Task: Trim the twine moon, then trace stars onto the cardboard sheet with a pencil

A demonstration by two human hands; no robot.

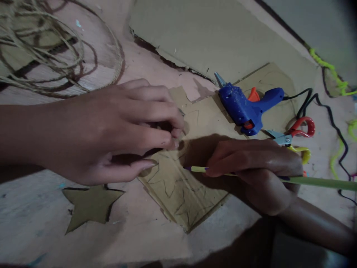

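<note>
Partly, the flat brown cardboard piece with pencilled star outlines [178,190] is being covered by both hands, so its full outline is being hidden; only its lower corner and middle are being shown clearly. It is being kept flat on the pale pinkish worktop [134,230], at the centre of the view, with its long axis running from upper left to lower right.

The left hand [111,130] is being pressed down on the upper left part of the cardboard, its fingers [164,143] being curled and bunched together over something small; what is being pinched underneath cannot be made out. The right hand [259,167] is being closed around a thin green pencil [320,182], which is being held nearly level, its dark tip being pointed left toward the cardboard and its far end being cut off at the right edge of the view. The right forearm is being lost in shadow at the lower right.

A cut-out brown cardboard star [89,206] is being left lying just below the left hand. A blue hot glue gun with an orange trigger [245,106] is being rested on a larger cardboard sheet [223,41], nozzle pointing up-left, its black cord [331,126] trailing right. Red-and-yellow-handled scissors [295,136] are being partly hidden behind the right hand. Loose coils of tan twine [44,48] are being cropped at the upper left.
</note>
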